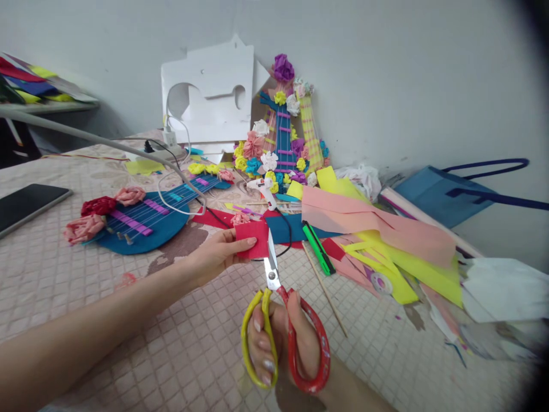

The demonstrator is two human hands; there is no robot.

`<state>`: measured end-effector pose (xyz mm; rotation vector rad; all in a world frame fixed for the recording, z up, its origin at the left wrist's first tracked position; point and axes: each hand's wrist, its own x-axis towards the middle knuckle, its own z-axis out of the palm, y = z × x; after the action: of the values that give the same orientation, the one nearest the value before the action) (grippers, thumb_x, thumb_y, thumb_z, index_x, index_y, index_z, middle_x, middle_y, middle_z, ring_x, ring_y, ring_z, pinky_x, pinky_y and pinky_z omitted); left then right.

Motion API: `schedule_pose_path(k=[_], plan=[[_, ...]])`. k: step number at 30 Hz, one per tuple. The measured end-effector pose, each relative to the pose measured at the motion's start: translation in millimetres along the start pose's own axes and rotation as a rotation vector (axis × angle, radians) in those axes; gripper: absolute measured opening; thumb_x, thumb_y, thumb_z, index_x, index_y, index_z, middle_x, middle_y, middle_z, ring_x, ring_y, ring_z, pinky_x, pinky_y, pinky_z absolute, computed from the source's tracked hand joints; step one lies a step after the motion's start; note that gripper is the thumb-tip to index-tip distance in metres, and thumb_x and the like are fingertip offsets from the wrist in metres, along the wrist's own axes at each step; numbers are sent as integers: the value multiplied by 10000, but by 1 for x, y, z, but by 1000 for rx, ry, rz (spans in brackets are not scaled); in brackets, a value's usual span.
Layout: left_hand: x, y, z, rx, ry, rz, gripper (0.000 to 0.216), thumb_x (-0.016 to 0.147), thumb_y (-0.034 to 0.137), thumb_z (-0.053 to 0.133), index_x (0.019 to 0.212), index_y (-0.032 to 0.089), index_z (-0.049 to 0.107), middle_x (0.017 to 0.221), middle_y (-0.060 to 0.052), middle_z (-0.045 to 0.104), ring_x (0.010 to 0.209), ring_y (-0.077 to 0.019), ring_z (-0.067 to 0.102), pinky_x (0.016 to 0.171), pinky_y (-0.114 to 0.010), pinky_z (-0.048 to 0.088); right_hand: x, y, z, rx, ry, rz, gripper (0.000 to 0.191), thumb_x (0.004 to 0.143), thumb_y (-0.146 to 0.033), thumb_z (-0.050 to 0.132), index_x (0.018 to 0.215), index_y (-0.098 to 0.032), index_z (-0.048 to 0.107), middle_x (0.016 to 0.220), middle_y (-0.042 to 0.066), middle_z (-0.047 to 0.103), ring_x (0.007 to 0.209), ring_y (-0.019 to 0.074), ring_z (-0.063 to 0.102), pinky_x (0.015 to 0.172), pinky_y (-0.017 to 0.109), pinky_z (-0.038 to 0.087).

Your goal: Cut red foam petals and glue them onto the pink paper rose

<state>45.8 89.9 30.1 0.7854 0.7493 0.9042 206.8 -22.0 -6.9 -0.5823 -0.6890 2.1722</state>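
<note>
Down at lower centre of the frame, got one pair of scissors [272,276] gripped in the right hand [279,329], one handle yellow, one red. Just above, one red paper square [253,240] pinched between thumb and fingers of the left hand [227,250], with the scissor blades by its right edge. Right of centre on the worktop [180,349]: one thin wooden stick [325,289], one tape roll [381,283], one green cutter [318,248]. Over left, one blue guitar shape [158,240] with three paper roses [98,206], plus one phone [32,206] at the left edge. Further back, one white glue gun [261,185] mid-frame, one blue bag [441,194] at right.
</note>
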Motion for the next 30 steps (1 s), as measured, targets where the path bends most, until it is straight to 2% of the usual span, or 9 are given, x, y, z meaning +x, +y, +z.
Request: schedule_pose_path(k=[5,8,10,12,14,16,19,25,30], plan=[[0,-6,-2,21,-23,-11,167,701,195,773,837,126,704,825,-52,718,696,-113,648,635,-197,508,-1,3,-8,30,-6,-4,558,797,-705,449,839,-158,551,645,-32,499,468,77,453,438,217,424],[1,-10,-2,27,-61,-8,188,712,216,767,870,135,704,812,-50,716,693,-110,646,647,-197,506,-2,2,-12,29,-8,7,335,891,-427,548,1069,-145,579,989,60,622,793,167,624,682,338,539],[1,-13,-3,36,-78,-14,207,721,227,761,900,141,701,850,-54,717,703,-111,648,649,-199,505,-1,1,-13,25,-4,17,319,904,-306,558,1186,-157,544,1179,89,578,981,216,606,813,418,523],[2,-16,-4,43,-91,-24,222,730,230,754,926,143,697,900,-63,714,735,-120,653,667,-209,510,0,-1,-13,23,-1,25,331,905,-276,558,1215,-163,531,1224,93,558,1025,226,591,845,436,511],[3,-17,-5,41,-99,-24,223,736,228,749,935,144,694,924,-65,711,764,-127,657,688,-217,512,2,-1,-11,24,0,30,322,903,-369,547,1136,-148,561,1098,82,605,905,199,620,756,386,535],[3,-18,-6,36,-97,-19,214,734,226,750,924,145,693,920,-62,711,765,-127,658,694,-217,512,2,0,-8,25,1,27,462,865,-583,481,968,-143,575,823,34,605,651,145,588,570,298,511],[3,-17,-6,27,-94,-19,210,726,232,757,908,150,695,904,-55,713,732,-114,651,672,-203,510,3,0,-5,20,9,16,665,730,-825,310,776,-187,491,559,-53,419,411,84,378,389,224,365],[4,-14,-6,30,-106,-25,222,716,235,764,911,149,702,886,-54,714,729,-111,645,673,-202,511,3,-2,-2,-21,26,-2,709,672,-884,226,719,-209,439,527,-65,361,379,69,309,359,214,325],[4,-13,-8,64,-111,-42,205,733,235,746,914,149,701,916,-58,714,744,-111,643,688,-207,498,2,-7,-2,-52,45,-40,659,706,-850,310,694,-204,443,507,-73,360,359,59,305,329,194,315]])
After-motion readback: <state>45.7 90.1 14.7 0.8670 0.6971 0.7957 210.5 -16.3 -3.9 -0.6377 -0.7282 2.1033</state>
